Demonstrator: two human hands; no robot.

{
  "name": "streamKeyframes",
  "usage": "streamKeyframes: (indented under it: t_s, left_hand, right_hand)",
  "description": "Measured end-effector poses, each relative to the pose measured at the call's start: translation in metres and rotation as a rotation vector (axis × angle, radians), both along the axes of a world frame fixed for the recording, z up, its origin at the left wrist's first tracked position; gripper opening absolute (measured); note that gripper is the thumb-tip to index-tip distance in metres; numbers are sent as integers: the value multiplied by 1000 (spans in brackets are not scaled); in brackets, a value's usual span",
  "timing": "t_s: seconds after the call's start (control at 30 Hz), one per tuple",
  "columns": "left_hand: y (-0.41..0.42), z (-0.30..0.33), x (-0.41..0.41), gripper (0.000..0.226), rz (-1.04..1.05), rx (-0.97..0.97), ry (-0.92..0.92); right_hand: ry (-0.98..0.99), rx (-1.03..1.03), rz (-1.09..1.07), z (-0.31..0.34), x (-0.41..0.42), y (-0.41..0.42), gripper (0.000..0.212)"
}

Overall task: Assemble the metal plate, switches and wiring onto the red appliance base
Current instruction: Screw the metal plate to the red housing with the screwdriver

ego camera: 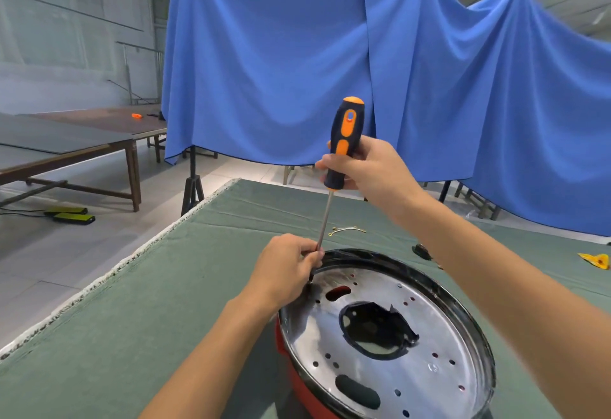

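A shiny round metal plate (429, 319) with several holes and a large dark centre opening lies in the red appliance base (291, 375), of which only the left side shows. My right hand (367, 164) grips the black-and-orange handle of a screwdriver (342, 141), held nearly upright. Its shaft runs down to the plate's far-left rim. There my left hand (287, 266) pinches the shaft's tip, where something small and dark sits against the plate. A bundle of thin wiring with yellow ring terminals (347, 230) lies on the table beyond the plate.
The work sits on a green cloth-covered table (148, 319), whose left edge runs diagonally. A small dark part (422, 251) and a yellow piece (595, 260) lie to the right. Blue cloth hangs behind; wooden tables stand at the far left.
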State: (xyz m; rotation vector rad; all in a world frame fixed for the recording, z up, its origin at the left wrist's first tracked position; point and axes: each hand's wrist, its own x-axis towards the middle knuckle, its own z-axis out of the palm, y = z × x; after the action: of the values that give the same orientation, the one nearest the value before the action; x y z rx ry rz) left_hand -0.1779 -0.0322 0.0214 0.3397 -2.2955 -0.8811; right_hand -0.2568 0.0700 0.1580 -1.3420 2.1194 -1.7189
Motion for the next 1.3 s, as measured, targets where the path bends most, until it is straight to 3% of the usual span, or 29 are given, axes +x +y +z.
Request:
streamKeyframes:
  t_s: [0.07,0.2,0.4,0.47,0.63,0.83,1.0,1.07,1.17,1.27,1.3]
  left_hand:
    - [2,1,-1,13,-20,81,10]
    - [7,4,-3,5,-42,336,150]
    - [2,0,-3,14,-89,286,89]
    - [4,1,-3,16,-98,286,89]
    - [11,5,-1,6,-60,528,201]
    - [8,3,-2,15,-134,472,140]
    - [11,1,0,16,-112,441,154]
    - [10,0,1,12,-97,482,176]
    - [8,-2,1,13,-99,443,167]
    - [11,-4,3,16,-131,406,129]
    - [12,-4,3,17,-134,392,117]
  right_hand:
    - [87,9,-95,-2,0,-3,23]
    - [306,109,-358,-7,5,-13,50]
    - [-13,87,-6,7,6,-4,24]
    - [33,63,-34,8,5,-2,20]
    - [220,109,-289,2,9,-3,48]
    - [110,0,-97,22,13,2,22]
    - [368,116,-372,21,20,3,50]
    - [426,147,-356,22,25,3,54]
    - [457,196,-209,34,29,5,41]
    - [643,328,-294,47,30,10,25]
    - [688,384,-359,49,31,10,29]
